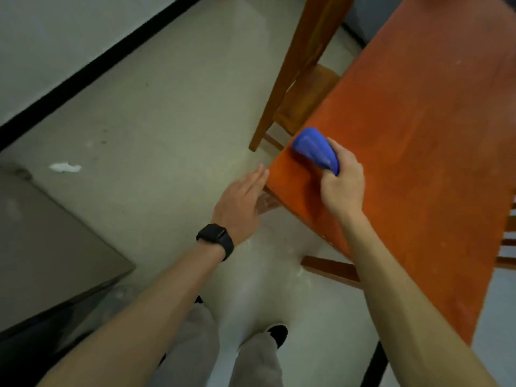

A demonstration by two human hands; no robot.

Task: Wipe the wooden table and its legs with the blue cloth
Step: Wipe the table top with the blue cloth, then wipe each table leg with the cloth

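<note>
Action at the near-left corner of the counter (418, 129): the blue cloth (314, 149) is bunched up on the reddish top, right by the left edge. The right grip (343, 187) is wrapped around it, fingers curled over the fabric. The left grip (240, 198) hovers flat and empty, fingers straight, tips just beside that corner. Whether they touch the wood is hard to call through the blur. A black watch (216, 239) sits on that wrist. A wooden chair (304, 79) stands close against the counter's left edge. Down on the pale floor (167, 121), a white scrap (64, 167) lies well apart, near a grey cabinet (42, 247).
</note>
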